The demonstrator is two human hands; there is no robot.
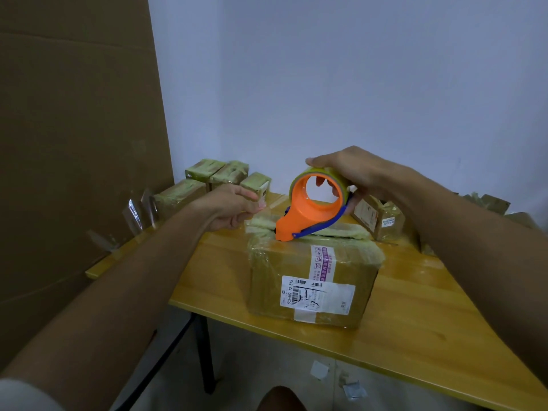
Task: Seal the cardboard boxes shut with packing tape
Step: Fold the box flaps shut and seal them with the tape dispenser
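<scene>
We see a tall brown cardboard sheet (74, 143) leaning at the left against a pale bluish wall (355, 69). In front of it stands a yellow wooden table (415, 336) on dark metal legs.

Near the table's front edge sits a brown cardboard box wrapped in yellowish tape (311, 280), with a white shipping label (318, 295) and a purple-printed strip (323, 262) on the side facing us. Its top flaps meet along a seam that looks only partly taped — hard for us to tell under the tool.

Behind it, several smaller taped cardboard boxes (228, 173) cluster at the back left of the table, and another labelled brown box (379, 218) sits at the back right. Clear tape strips (139, 212) stick up from the table's left edge.

Our right hand (355, 173) grips an orange plastic tape dispenser with a blue blade guard (311, 212) from above, fingers curled over the yellowish tape roll (320, 175); the dispenser's nose rests on the front box's top edge.

Our left hand (231, 207) hovers just left of the dispenser at the box's far left corner, fingers curled in a pinch — it seems to hold the clear tape end, though we cannot tell for sure.

White paper scraps (320, 370) lie on the grey floor below.
</scene>
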